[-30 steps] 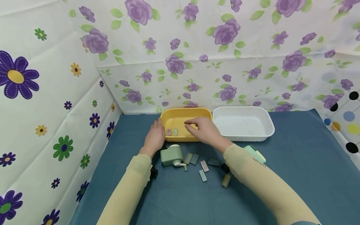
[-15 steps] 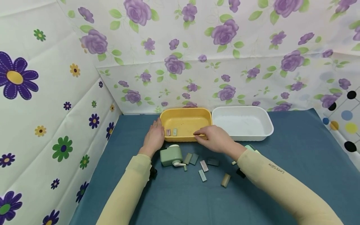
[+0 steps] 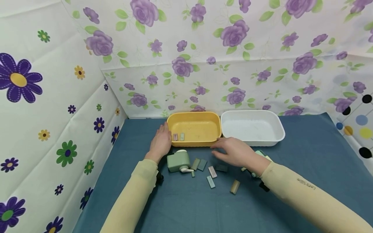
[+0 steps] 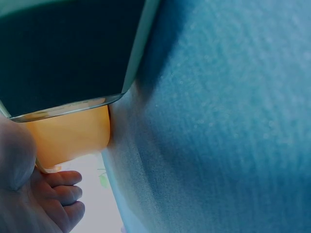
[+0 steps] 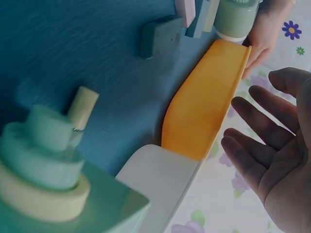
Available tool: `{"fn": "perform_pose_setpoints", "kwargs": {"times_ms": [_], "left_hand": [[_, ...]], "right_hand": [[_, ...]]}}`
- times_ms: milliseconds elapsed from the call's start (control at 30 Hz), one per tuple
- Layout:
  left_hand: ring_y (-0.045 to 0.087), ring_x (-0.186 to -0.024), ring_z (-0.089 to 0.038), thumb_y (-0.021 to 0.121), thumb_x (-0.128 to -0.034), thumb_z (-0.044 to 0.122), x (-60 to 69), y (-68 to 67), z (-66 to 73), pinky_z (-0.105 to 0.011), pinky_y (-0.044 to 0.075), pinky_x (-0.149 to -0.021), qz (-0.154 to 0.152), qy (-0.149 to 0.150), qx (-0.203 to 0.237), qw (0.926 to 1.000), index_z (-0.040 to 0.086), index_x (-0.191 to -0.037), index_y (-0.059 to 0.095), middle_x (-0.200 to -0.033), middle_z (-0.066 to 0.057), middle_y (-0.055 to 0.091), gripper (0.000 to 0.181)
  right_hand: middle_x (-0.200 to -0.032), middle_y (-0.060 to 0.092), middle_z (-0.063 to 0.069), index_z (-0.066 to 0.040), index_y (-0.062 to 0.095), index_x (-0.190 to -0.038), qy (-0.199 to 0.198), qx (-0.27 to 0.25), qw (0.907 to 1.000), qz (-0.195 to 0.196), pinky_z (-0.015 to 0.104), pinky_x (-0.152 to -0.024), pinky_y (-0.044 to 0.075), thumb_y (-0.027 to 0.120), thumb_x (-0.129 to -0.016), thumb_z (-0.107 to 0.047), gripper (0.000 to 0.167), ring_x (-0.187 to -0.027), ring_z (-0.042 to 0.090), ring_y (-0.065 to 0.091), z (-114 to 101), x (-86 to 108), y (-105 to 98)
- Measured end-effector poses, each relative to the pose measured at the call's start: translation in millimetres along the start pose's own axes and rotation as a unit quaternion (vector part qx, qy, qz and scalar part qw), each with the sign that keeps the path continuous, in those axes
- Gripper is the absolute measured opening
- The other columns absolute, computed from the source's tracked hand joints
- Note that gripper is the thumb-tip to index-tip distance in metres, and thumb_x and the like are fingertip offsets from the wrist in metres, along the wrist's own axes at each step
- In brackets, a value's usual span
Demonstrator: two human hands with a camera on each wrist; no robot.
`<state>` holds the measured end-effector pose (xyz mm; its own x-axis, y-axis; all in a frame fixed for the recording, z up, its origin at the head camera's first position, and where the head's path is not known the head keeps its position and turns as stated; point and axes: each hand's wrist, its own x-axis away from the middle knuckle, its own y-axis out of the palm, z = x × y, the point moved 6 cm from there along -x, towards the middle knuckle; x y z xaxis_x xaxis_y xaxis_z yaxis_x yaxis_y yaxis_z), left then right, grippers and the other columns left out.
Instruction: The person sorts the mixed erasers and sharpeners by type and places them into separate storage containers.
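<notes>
Against the left end of the yellow tray (image 3: 201, 128) rests my left hand (image 3: 161, 140), its fingers along the tray's outer side. At the tray's front right corner is my right hand (image 3: 236, 152), fingers spread, holding nothing; the right wrist view shows the hand (image 5: 277, 145) beside the tray (image 5: 206, 99). Inside the tray at the front left lie a pink block (image 3: 175, 137) and a pale green block (image 3: 182, 137). Before the tray stands a green box with a crank (image 3: 178, 161), close to my left wrist.
A white tray (image 3: 253, 127) adjoins the yellow one on the right. Several small blocks, among them a pink one (image 3: 212, 172), a light blue one (image 3: 211, 182) and a tan one (image 3: 234, 187), lie on the blue cloth. Another green object (image 3: 260, 153) is partly behind my right forearm.
My right hand has moved right and nearer, from above the yellow tray's inside to its front right corner, and its fingers have spread. My left hand has stayed at the tray's left end.
</notes>
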<state>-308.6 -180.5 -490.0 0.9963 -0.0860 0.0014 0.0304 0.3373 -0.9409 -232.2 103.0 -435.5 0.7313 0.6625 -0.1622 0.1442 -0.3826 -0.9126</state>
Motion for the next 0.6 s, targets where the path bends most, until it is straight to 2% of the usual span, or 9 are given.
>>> {"fn": "perform_pose_setpoints", "kwargs": {"times_ms": [300, 600], "left_hand": [[0.026, -0.160, -0.038, 0.032, -0.1190, 0.024, -0.7, -0.4, -0.9, -0.051, 0.023, -0.130, 0.000, -0.001, 0.000, 1.0000, -0.006, -0.169, 0.018, -0.170, -0.026, 0.031, 0.060], [0.026, -0.160, -0.037, 0.032, -0.1191, 0.024, -1.7, 2.1, -1.9, -0.050, 0.022, -0.131, -0.001, -0.001, -0.003, 1.0000, -0.006, -0.168, 0.018, -0.170, -0.025, 0.032, 0.059]], "right_hand": [[-0.122, 0.078, 0.001, -0.016, 0.082, -0.122, -0.013, 0.005, 0.9996, 0.022, 0.052, -0.103, 0.058, 0.076, -0.103, -0.027, 0.023, -0.133, 0.030, 0.065, 2.4, 18.6, -3.6], [-0.124, 0.078, 0.002, -0.012, 0.082, -0.123, -0.030, 0.019, 0.9994, 0.001, 0.053, -0.105, 0.057, 0.076, -0.102, -0.027, 0.026, -0.136, 0.032, 0.062, -0.8, 35.5, 3.9]]}}
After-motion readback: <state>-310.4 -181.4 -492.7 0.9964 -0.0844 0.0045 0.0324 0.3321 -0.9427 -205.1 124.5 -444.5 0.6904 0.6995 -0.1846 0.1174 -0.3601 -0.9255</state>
